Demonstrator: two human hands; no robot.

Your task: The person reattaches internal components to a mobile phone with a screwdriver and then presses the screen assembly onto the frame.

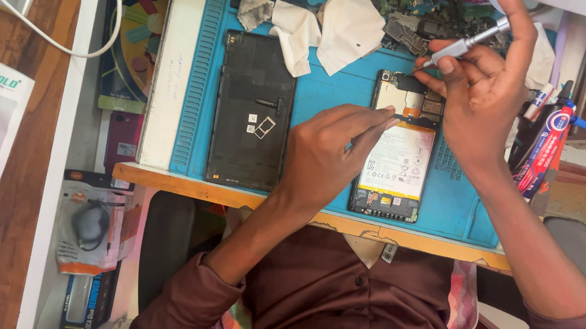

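Left hand (328, 150) presses fingertips on opened phone (397, 150), steadying it on blue repair mat (314, 93). Right hand (481, 87) clamped on slim metal screwdriver (465, 43), tip at phone's far end. Black back cover (251, 111) lies left of phone; white tissues (336, 26) farther back.

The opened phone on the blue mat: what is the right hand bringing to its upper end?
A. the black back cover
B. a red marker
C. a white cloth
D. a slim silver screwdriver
D: the right hand holds a slim silver screwdriver with its tip at the top of the opened phone, while the left hand steadies it.
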